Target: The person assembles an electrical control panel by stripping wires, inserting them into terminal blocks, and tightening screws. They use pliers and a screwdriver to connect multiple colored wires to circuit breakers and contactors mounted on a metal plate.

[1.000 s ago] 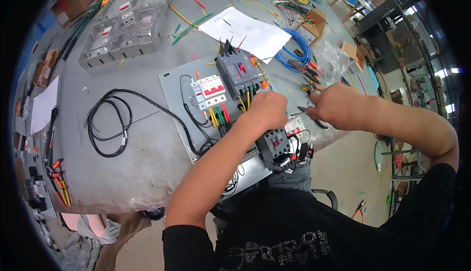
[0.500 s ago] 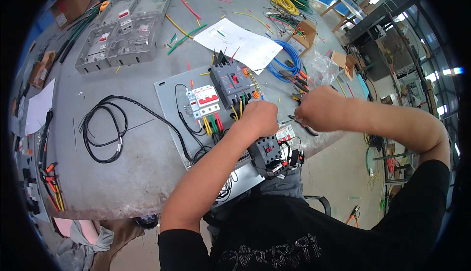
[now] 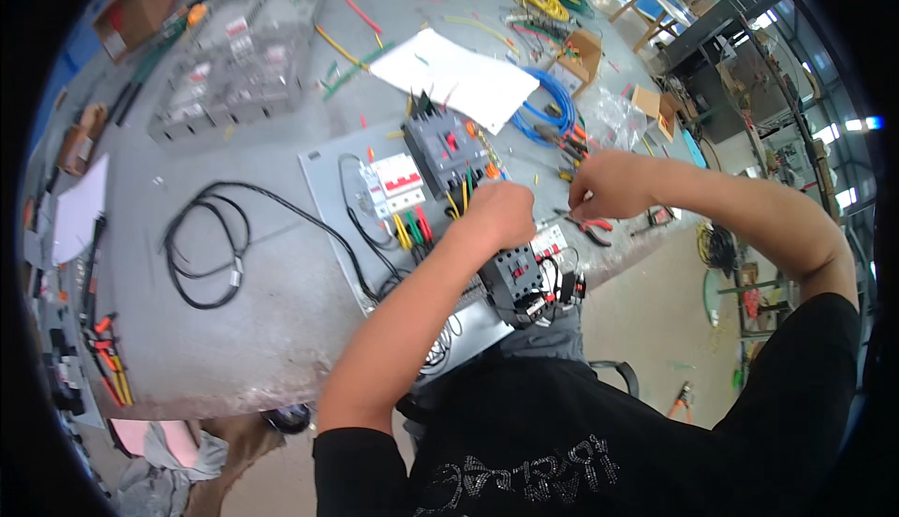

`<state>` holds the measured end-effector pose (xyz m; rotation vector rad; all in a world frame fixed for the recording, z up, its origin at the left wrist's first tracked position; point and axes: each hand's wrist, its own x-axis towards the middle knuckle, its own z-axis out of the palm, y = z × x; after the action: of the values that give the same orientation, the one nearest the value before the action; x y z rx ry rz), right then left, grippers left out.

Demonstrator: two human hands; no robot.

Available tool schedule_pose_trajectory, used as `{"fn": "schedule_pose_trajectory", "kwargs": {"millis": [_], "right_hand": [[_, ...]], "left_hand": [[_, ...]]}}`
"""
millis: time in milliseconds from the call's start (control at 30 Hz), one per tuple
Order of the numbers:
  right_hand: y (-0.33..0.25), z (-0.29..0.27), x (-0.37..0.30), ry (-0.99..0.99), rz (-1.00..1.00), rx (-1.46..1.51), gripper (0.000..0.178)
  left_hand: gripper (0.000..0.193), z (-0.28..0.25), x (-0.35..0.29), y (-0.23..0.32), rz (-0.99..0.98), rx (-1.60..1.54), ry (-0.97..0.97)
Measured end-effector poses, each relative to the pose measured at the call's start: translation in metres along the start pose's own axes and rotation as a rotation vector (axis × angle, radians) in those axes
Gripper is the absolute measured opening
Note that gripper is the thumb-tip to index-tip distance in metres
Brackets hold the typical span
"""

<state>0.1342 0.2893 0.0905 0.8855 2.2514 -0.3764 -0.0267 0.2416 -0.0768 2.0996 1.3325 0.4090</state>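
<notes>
My left hand [image 3: 503, 215] is closed in a pinch over the mounting plate [image 3: 328, 196], just below the large grey circuit breaker [image 3: 449, 147]; what its fingers hold is hidden. To the left of it sits a white breaker with red switches [image 3: 401, 180], with yellow, green and red wires [image 3: 412, 228] at its lower side. A dark grey contactor [image 3: 518, 278] and a small white breaker [image 3: 550, 242] lie nearer to me. My right hand [image 3: 620, 184] is closed with fingertips together above the table's right edge; anything in them is too small to make out. Red-handled pliers [image 3: 592, 228] lie just below it.
A black cable [image 3: 239, 245] loops across the table at left. Behind the plate are a white paper sheet [image 3: 459, 77], a blue wire coil [image 3: 552, 110] and cardboard boxes [image 3: 576, 60]. Clear plastic enclosures [image 3: 229, 81] stand at far left. Orange-handled cutters [image 3: 105, 348] lie near the left edge.
My right hand has lifted slightly away from the pliers, whose red handles now show more. My left hand stays at nearly the same spot beside the grey breaker. The whole view has shifted slightly.
</notes>
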Motion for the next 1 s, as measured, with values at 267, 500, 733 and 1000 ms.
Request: {"fn": "schedule_pose_trajectory", "kwargs": {"millis": [267, 500, 733, 1000], "right_hand": [[0.055, 0.032, -0.010, 0.614, 0.247, 0.077, 0.027], [0.096, 0.138, 0.080, 0.708, 0.043, 0.787, 0.027], [0.080, 0.154, 0.119, 0.229, 0.008, 1.314, 0.028], [0.074, 0.146, 0.120, 0.333, 0.051, 1.145, 0.032]], "left_hand": [[0.047, -0.002, -0.001, -0.003, -0.079, -0.008, 0.162], [0.021, -0.010, 0.017, -0.002, -0.112, 0.035, 0.206], [0.024, -0.018, 0.027, -0.001, -0.227, 0.115, 0.070], [0.021, -0.025, 0.037, 0.007, -0.246, 0.050, -0.025]]}}
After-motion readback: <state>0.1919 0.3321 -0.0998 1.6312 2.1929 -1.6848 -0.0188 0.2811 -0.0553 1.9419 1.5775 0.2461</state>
